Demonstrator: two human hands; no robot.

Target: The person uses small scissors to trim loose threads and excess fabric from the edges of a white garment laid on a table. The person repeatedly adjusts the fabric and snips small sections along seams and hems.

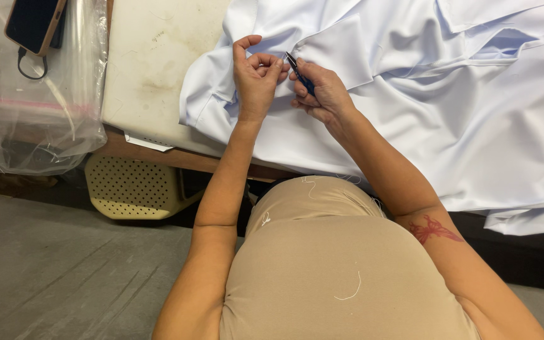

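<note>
A pale blue-white garment [448, 113] lies spread over a cream padded table [152, 69]. My left hand [254, 75] pinches a fold of the fabric between thumb and fingers near the garment's upper edge. My right hand [323, 94] holds small dark-handled thread snips [298, 70], their tips pointing at the spot my left fingers pinch. The two hands almost touch. The blade tips are partly hidden by my fingers.
A phone in a tan case [33, 24] lies on clear plastic bags [33, 113] at the left. A perforated cream plastic stool or basket [130, 187] sits under the table. Loose white threads cling to my beige top [341, 264]. Grey floor lies below left.
</note>
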